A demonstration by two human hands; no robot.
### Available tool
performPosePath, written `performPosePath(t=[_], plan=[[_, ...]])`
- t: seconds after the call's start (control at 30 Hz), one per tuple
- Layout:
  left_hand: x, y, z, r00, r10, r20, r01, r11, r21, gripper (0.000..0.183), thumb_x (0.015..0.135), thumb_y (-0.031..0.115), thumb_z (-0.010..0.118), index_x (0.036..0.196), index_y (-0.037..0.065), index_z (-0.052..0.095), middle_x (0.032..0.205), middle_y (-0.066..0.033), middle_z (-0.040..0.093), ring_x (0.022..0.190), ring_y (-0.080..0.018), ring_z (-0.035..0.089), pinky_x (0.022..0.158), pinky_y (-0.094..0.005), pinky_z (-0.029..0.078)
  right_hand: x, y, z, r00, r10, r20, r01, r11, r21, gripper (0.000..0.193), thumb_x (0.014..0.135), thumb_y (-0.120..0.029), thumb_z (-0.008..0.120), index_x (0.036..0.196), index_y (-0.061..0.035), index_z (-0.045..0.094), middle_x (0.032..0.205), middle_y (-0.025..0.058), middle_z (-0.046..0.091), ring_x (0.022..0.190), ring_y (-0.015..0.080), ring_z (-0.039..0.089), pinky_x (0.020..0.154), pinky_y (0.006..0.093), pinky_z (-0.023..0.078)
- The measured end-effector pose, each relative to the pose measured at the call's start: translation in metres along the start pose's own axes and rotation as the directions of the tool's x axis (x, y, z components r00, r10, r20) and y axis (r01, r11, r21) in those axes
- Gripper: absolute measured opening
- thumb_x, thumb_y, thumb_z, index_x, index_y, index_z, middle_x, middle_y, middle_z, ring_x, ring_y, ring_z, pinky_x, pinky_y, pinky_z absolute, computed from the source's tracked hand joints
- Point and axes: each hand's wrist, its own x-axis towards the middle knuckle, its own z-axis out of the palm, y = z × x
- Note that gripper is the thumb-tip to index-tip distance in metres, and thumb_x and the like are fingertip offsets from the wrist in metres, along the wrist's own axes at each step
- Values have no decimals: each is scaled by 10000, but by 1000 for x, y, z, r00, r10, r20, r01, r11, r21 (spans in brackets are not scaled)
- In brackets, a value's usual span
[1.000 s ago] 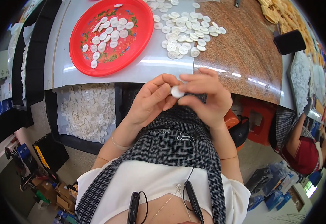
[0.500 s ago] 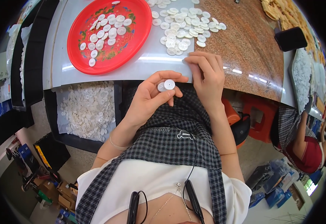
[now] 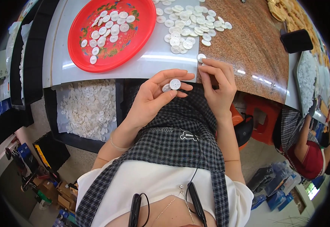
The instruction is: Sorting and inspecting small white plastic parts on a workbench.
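My left hand (image 3: pixel 153 90) is closed in a light hold, palm up, with small white plastic discs at its thumb and fingers. One disc (image 3: pixel 175 84) faces up, round with a small centre hole and a ribbed face; a second disc (image 3: pixel 166 87) shows partly behind it. To its right, over the table's front edge, is my right hand (image 3: pixel 220 81), fingers curled. Its fingertips meet another white disc (image 3: pixel 201 57) near the seam between the grey and brown surfaces; the fingers partly cover what is under them.
A red patterned tray (image 3: pixel 142 41) with several white discs sits on the grey tabletop (image 3: pixel 63 56). Loose discs (image 3: pixel 187 28) lie in a spread pile at the back. Below the edge is a dark drawer (image 3: pixel 51 113) full of white pieces. A black phone-like object (image 3: pixel 296 39) stands far right.
My right hand has shifted right and slightly down, and a white disc now shows at its fingertips. The upper disc in my left hand has turned to show a ribbed face.
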Motion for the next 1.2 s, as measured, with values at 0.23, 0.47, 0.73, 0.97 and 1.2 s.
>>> performPosePath(t=[0.23, 0.47, 0.73, 0.97, 1.2], plan=[[1, 0, 4, 1000, -7, -9, 7, 999, -35, 432, 932, 51, 544, 1344, -36, 451, 1322, -206, 534, 1135, -220, 578, 939, -323, 489, -7, -13, -6, 985, 159, 67, -173, 901, 399, 235, 801, 86, 678, 1008, -12, 626, 1102, 111, 625, 989, 167, 612, 802, 272, 522], [3, -14, -3, 972, -146, 186, 207, 906, -368, 443, 1013, 318, 450, 1309, -9, 485, 1207, -122, 571, 982, -132, 563, 798, -259, 466, -11, -36, 3, 997, 2, 80, -54, 758, 649, 505, 771, 60, 711, 1215, -23, 485, 1073, 130, 664, 943, 161, 638, 810, 258, 500], [1, -15, -6, 971, -143, 189, 213, 875, -434, 421, 1023, 332, 458, 1262, -6, 531, 1151, -70, 590, 905, -88, 530, 760, -228, 438, -3, -34, 2, 987, -30, 157, -85, 735, 672, 650, 767, 73, 701, 1316, -31, 369, 1088, 164, 647, 1031, 208, 621, 854, 314, 477], [2, -13, -6, 990, -110, 85, 134, 916, -377, 404, 1022, 323, 468, 1214, -28, 523, 1080, -59, 579, 890, -85, 518, 747, -212, 439, 12, -11, -6, 998, 14, 65, -17, 999, 46, 238, 808, -10, 681, 1042, -50, 668, 1182, 81, 635, 1071, 251, 587, 918, 353, 459], [5, -7, -3, 995, -101, 0, 92, 900, -426, 339, 1025, 295, 443, 1146, -9, 533, 1065, -95, 574, 897, -123, 535, 738, -240, 449, -2, -8, -10, 975, -77, 209, 105, 987, -122, 343, 698, -66, 774, 1025, -64, 673, 1137, 55, 655, 1052, 264, 590, 901, 360, 464]])
